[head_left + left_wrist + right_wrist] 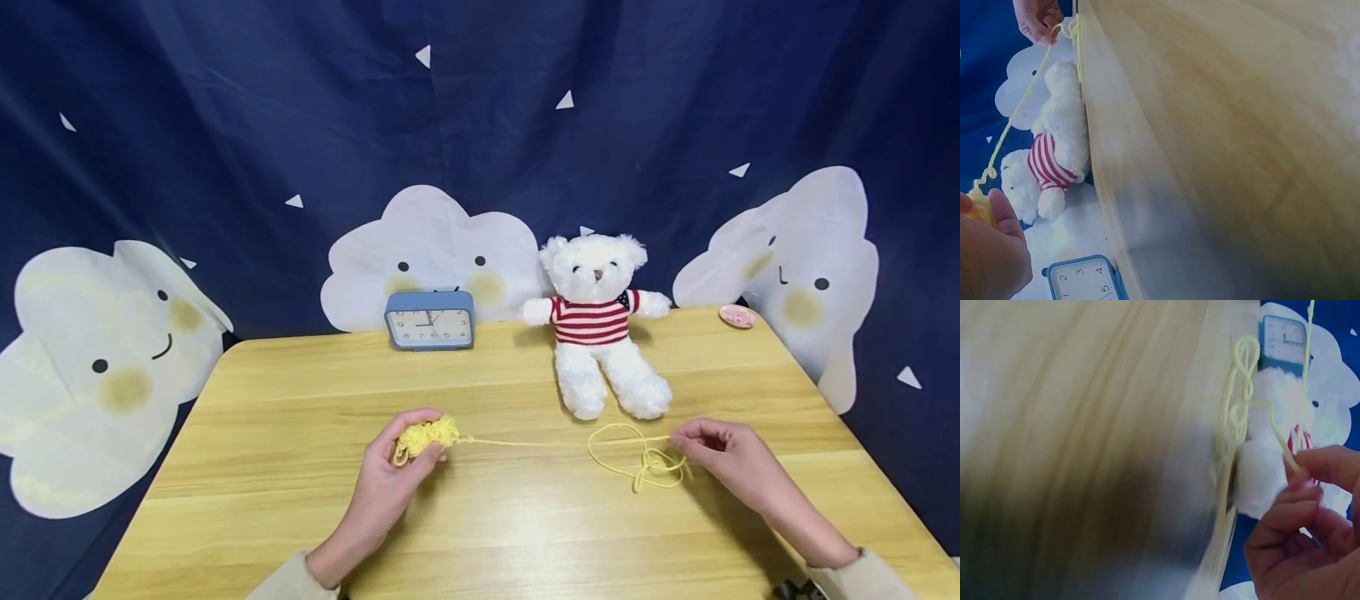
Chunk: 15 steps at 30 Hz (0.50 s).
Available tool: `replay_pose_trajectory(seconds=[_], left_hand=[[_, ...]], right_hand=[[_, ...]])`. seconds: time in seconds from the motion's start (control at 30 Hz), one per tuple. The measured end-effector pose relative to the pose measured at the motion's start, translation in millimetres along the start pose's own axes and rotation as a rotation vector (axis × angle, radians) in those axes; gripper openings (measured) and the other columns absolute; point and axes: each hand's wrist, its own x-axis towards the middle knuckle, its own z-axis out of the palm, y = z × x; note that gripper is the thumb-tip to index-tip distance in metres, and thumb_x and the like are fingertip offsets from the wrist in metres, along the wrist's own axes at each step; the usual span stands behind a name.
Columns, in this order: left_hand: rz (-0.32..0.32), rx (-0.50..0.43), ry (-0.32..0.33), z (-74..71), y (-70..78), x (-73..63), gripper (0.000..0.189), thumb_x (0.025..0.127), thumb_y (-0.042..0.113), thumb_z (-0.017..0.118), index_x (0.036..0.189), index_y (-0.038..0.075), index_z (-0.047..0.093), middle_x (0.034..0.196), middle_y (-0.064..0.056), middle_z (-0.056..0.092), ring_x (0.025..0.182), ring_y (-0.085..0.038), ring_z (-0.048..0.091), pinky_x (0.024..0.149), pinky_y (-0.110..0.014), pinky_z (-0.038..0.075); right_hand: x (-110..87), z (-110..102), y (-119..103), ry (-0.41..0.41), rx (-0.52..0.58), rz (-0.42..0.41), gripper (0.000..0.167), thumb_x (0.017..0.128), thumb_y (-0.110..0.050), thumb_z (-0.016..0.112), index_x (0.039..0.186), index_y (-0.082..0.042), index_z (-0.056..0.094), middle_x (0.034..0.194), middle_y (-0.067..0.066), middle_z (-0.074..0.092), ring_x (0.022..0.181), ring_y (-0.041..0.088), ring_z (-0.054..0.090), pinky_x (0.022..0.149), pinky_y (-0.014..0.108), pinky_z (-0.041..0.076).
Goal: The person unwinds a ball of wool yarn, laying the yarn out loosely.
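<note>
Head view: both hands reach over the wood-grain bench (pixel 510 525), with yellow yarn between them. The left hand (pixel 386 477) has its fingers and thumb curled round a compact bundle of yellow yarn (pixel 427 435), which is held near the middle of the bench. From the bundle a strand (pixel 525 442) runs nearly straight across to the right hand (pixel 738 465), whose thumb and forefinger are closed together on the yarn; the right wrist view shows this pinch, the other fingers folded in. Loose loops (pixel 660 465) of the same yarn gather just beside the right fingertips; whether they touch the bench I cannot tell. Behind, a white teddy bear (pixel 596 321) in a red-and-white striped sweater sits with its legs forward, a blue alarm clock (pixel 430 321) stands upright farther left, and a small pink oval object (pixel 737 317) lies by the far-right corner.
</note>
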Motion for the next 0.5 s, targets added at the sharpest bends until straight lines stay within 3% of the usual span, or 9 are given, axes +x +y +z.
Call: replay_pose_trajectory(seconds=[0.33,0.5], left_hand=[[-0.026,0.020,-0.029,1.5,-2.9,2.8,0.044,0.100,-0.005,0.076,0.141,-0.002,0.063,0.139,-0.022,0.059,0.118,-0.020,0.064,0.099,-0.027,0.060],[-0.029,-0.013,-0.077,1.4,-4.1,3.4,0.047,0.101,-0.008,0.070,0.146,-0.008,0.057,0.141,-0.025,0.056,0.116,-0.021,0.067,0.102,-0.029,0.059]], right_hand=[[13.7,-10,7,-0.139,-0.013,0.090,0.018,0.105,-0.015,0.074,0.109,0.001,0.080,0.084,0.002,0.073,0.071,0.011,0.062,0.062,0.026,0.054],[16.3,-11,10,-0.164,-0.056,0.066,0.010,0.101,-0.011,0.075,0.104,-0.001,0.079,0.082,0.002,0.068,0.071,0.009,0.057,0.061,0.025,0.050]])
